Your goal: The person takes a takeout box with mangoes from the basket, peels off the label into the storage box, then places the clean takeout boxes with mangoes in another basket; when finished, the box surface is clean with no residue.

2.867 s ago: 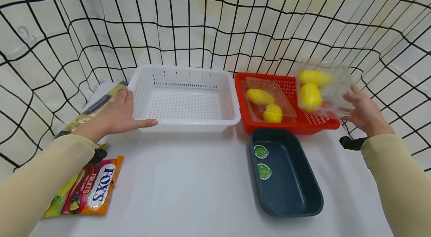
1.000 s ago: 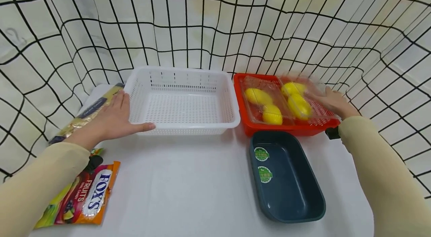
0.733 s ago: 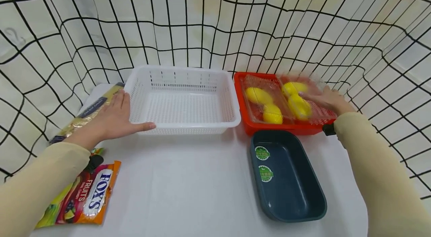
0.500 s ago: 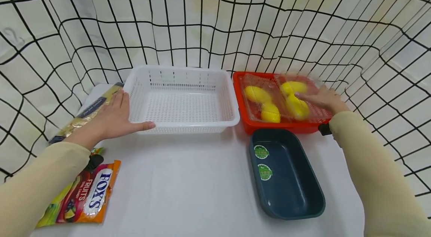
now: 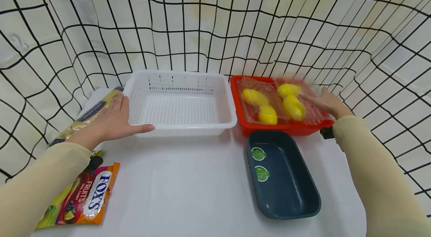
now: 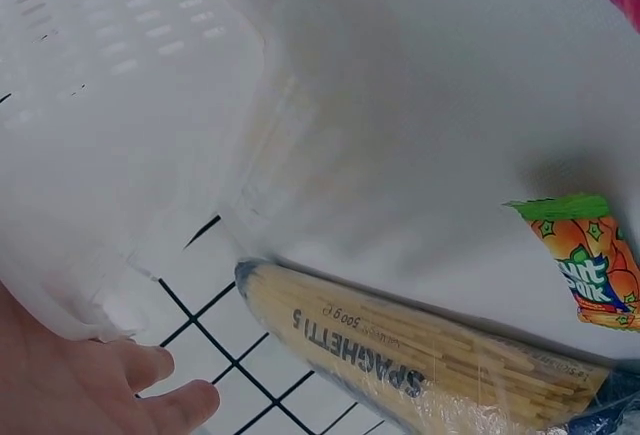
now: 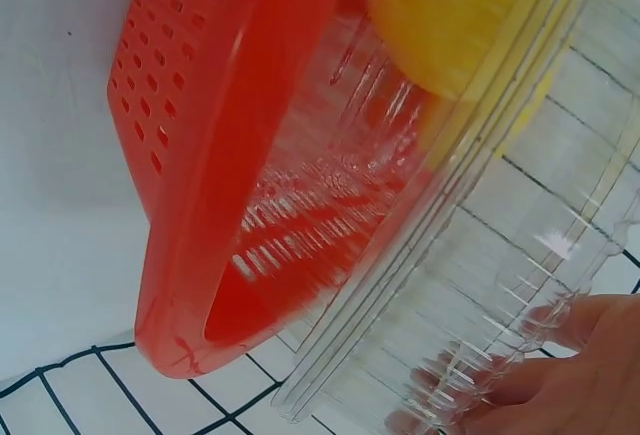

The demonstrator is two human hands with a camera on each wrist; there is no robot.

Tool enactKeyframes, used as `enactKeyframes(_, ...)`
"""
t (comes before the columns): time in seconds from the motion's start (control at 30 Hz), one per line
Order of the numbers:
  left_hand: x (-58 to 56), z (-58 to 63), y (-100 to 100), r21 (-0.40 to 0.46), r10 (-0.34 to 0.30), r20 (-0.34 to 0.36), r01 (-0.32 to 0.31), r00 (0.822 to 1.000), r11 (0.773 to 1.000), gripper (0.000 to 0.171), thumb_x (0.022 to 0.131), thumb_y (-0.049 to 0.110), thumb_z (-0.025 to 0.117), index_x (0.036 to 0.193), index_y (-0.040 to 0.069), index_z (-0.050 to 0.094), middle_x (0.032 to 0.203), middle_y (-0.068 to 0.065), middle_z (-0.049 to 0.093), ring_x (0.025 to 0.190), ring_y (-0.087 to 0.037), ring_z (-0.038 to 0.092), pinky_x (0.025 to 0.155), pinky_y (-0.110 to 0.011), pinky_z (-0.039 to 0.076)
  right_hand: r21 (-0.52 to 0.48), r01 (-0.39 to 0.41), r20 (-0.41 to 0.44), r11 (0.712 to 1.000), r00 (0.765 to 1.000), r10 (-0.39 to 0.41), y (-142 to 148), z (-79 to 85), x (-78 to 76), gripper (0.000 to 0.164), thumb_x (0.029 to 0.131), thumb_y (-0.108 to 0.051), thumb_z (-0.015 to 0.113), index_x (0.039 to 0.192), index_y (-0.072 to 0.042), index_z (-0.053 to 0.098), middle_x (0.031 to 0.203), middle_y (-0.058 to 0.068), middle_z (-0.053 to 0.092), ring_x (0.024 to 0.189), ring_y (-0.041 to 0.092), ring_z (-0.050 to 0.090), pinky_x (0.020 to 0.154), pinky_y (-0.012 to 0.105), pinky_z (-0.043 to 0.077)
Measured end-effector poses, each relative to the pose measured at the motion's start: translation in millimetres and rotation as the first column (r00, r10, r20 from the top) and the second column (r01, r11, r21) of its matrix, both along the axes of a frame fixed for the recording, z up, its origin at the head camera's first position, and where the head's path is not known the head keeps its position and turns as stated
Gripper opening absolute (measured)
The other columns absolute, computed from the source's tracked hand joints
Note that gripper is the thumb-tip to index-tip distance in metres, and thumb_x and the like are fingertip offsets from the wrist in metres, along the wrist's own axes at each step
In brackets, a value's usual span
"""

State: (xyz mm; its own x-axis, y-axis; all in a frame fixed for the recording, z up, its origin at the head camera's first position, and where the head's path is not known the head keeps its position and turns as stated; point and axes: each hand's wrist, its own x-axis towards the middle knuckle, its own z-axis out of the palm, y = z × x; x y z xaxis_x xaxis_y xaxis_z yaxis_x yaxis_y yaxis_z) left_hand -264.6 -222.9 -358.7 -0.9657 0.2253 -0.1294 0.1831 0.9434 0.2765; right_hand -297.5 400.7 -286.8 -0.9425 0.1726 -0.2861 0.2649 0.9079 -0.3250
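My left hand [image 5: 109, 119] lies with straight fingers and thumb outstretched against the left end of the white perforated basket [image 5: 183, 128]; in the left wrist view its fingertips are at the basket's rim. My right hand [image 5: 324, 102] holds the right end of a clear plastic box [image 7: 500, 285] with two yellow fruits [image 5: 293, 107] in it. The box sits over the right part of the red basket [image 5: 279, 129], slanted against its rim in the right wrist view. A second clear box with two yellow fruits [image 5: 254, 97] lies in the basket's left part.
A dark blue tray [image 5: 286, 177] with two green stickers stands in front of the red basket. Left lie a spaghetti packet [image 6: 400, 350], a Fox's candy bag [image 5: 87, 196] and a small orange snack packet [image 6: 590, 265]. Black wire mesh [image 5: 198, 31] stands behind and at both sides.
Since the earliest frame, my right hand has lowered the fruit box into the red basket, beside the other one. In the last second it barely moves; my left hand stays at the white basket.
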Motion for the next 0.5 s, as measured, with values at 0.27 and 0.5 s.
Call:
enactKeyframes(0.27,-3.9,-2.6,1.5,0.006,0.002,0.005,-0.002,1.000,1.000,0.142,0.082,0.080,0.061,0.153,-0.017,-0.013,0.162,-0.043,-0.010,0.149,-0.062,0.000,0.116,-0.079,0.011,0.010,0.004,0.011,1.000,1.000,-0.005,-1.1,-0.7,0.5,0.130,0.086,-0.089,0.033,0.156,0.007,-0.019,0.161,0.043,-0.002,0.143,0.067,0.010,0.113,0.080,0.021)
enactKeyframes(0.5,-7.5,-1.8,3.9,0.003,-0.001,0.017,0.001,1.000,1.000,0.140,0.083,0.079,0.060,0.153,-0.019,-0.012,0.161,-0.043,-0.011,0.150,-0.062,-0.001,0.116,-0.079,0.010,0.023,-0.010,-0.033,1.000,0.999,0.010,1.8,2.2,1.2,0.126,0.089,-0.085,0.033,0.155,0.007,-0.021,0.160,0.044,-0.001,0.144,0.066,0.010,0.112,0.080,0.022)
